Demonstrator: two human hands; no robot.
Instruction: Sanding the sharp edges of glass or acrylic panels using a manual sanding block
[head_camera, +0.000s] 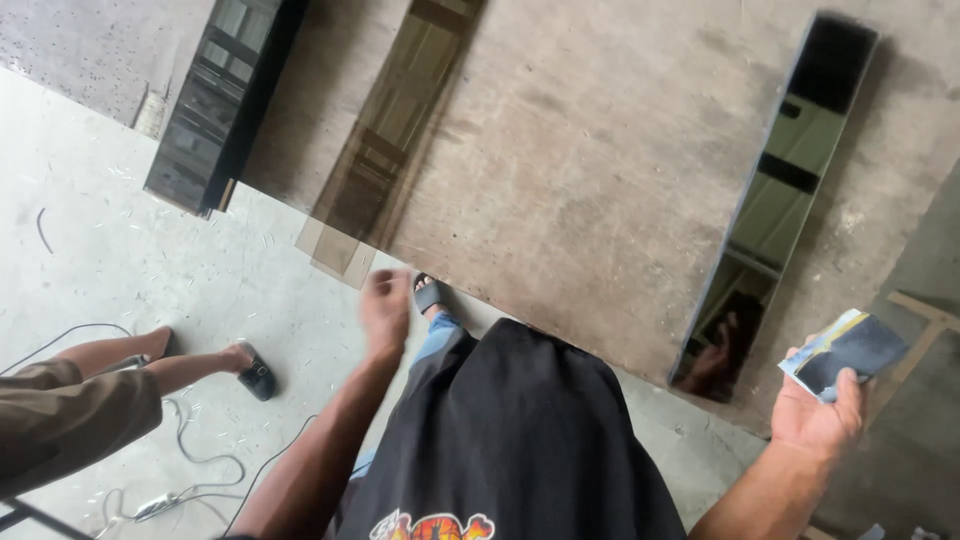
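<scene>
Sandpaper (848, 352), a dark folded sheet, sits pinched in the right hand (815, 415) fingers. Just left of them lies a long dark glass strip (775, 200) on the table (600, 150). Left hand (385, 310) is blurry, fingers curled, holding nothing.

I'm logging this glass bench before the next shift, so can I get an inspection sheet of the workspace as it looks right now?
Surface: worn brown worktable, dusty and stained.
Job's things: folded dark sheet held in the right hand; long mirror strip, tinted glass strip overhanging the edge, dark glass stack.
Clutter: small chips scattered on the concrete floor.
Grippers: left hand blurred, empty, near the table edge.
Cables: loose cords on the floor.
Surroundings: another person's legs at left.
</scene>
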